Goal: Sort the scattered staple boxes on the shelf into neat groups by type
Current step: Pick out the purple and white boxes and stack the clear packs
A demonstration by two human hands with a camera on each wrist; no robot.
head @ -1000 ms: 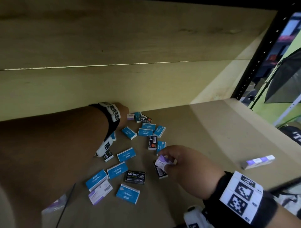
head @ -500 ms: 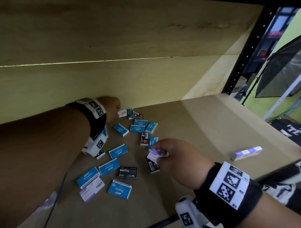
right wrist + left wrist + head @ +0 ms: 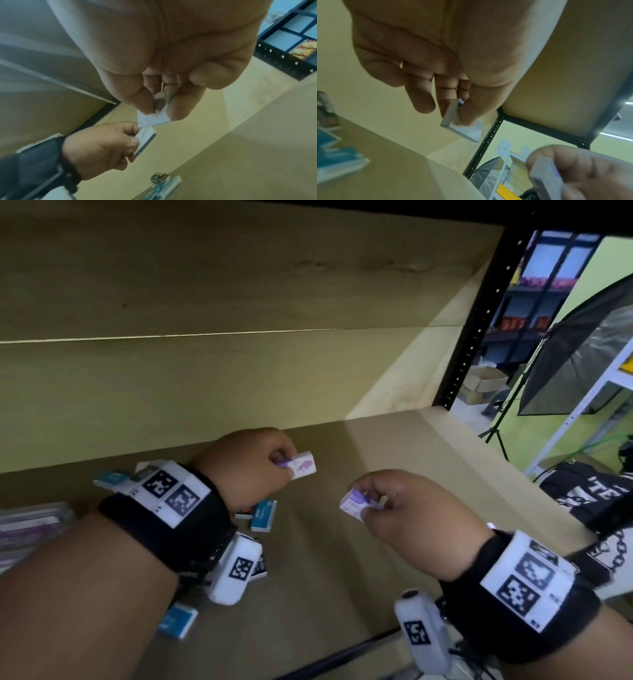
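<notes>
My left hand pinches a white-and-purple staple box above the shelf board. My right hand pinches a second white-and-purple box a short way to the right of it. The two boxes are apart. In the left wrist view the thumb and fingers clamp the box; the right wrist view shows the other box pinched the same way. Blue staple boxes lie on the board under my left forearm, with a black box partly hidden by the wrist camera.
The wooden back panel closes the shelf behind. A black perforated upright marks the shelf's right end. Clear plastic sleeves lie at the far left. More blue boxes sit near the front edge.
The left hand has lifted a white-and-purple box from the back of the pile and come right. The right hand has raised its box off the board and moved right too.
</notes>
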